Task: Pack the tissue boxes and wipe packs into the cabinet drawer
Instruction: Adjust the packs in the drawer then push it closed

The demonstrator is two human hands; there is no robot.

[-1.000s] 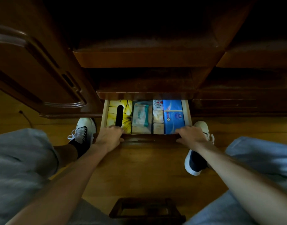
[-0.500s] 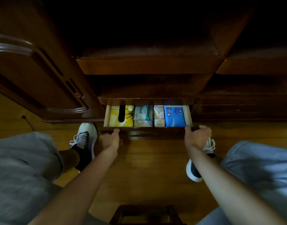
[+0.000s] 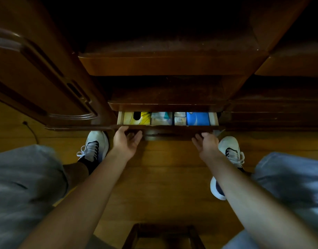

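The cabinet drawer sticks out only a narrow strip from the dark wooden cabinet. Inside show a yellow tissue box at the left, a pale wipe pack, small packs and a blue tissue box at the right. My left hand is palm-up with fingers spread, its fingertips at the drawer front's left end. My right hand is also open, its fingertips against the front's right end. Neither hand holds anything.
An open cabinet door swings out at the left. My two white shoes stand on the wooden floor on either side of the drawer. A dark wooden stool sits at the bottom. A cable runs along the floor at the left.
The drawer has slid far back into the cabinet, so less of the packs shows. Both hands left their grip on its front edge and now press it with open fingers.
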